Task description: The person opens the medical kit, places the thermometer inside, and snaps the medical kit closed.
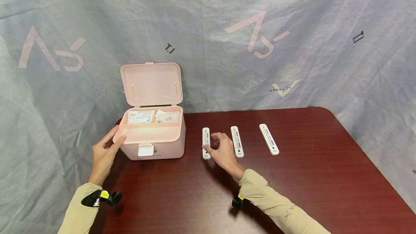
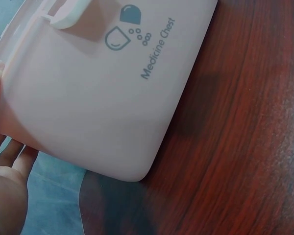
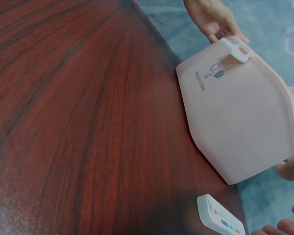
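Note:
A pink medicine chest (image 1: 169, 150) stands with its lid (image 1: 152, 84) raised at the left of the table. My left hand (image 1: 103, 152) grips its left rim, thumb over the front corner and fingers along the side. Three white thermometers lie in a row to the right of the chest. Over the leftmost thermometer (image 1: 206, 136) my right hand (image 1: 225, 154) reaches with thumb and fingers spread. In the right wrist view, a gap shows between those fingers and this thermometer (image 3: 219, 216). The middle thermometer (image 1: 237, 142) is just right of that hand; the third thermometer (image 1: 269, 139) lies farther right.
A packet marked Surgical (image 1: 141, 116) and other white packets (image 1: 167, 117) sit in the chest's rear compartments. A white latch (image 1: 146, 150) hangs at its front. Grey printed cloth (image 1: 208, 46) hangs behind the dark red table (image 1: 182, 198).

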A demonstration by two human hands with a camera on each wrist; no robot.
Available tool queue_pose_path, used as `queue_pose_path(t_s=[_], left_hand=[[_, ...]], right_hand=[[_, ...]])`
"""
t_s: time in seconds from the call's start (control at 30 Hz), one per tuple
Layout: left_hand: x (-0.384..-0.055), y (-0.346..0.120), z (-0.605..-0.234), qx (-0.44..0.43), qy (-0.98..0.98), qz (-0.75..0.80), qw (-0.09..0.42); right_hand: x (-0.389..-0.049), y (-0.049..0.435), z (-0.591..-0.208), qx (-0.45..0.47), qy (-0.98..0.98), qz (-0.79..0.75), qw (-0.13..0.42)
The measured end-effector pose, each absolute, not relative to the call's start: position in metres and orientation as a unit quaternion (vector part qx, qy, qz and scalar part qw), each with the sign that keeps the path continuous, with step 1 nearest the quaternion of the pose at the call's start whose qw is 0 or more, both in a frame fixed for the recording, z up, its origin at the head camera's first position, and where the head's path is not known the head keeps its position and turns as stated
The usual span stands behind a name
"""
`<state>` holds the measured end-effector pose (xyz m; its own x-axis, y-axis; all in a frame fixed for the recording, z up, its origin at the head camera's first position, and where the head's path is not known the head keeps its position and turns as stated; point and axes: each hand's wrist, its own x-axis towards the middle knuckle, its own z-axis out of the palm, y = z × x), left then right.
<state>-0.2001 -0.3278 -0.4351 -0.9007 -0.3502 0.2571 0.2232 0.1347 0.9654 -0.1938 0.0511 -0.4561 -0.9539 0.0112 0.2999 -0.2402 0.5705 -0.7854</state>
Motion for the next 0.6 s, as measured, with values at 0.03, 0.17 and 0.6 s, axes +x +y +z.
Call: queue_pose_path(t_s=[0.03, 0.17, 0.6], left_hand=[[-0.2, -0.328, -0.435, 0.045, -0.72, -0.657, 0.219], [-0.2, -0.328, -0.435, 0.047, -0.721, -0.657, 0.216], [-0.189, -0.315, -0.417, 0.042, -0.706, -0.673, 0.217]], right_hand=[[-0.194, 0.051, -0.457, 0.064, -0.875, 0.459, 0.137], [-0.193, 0.049, -0.46, 0.056, -0.875, 0.461, 0.135], [-0.189, 0.045, -0.476, 0.055, -0.875, 0.457, 0.151]])
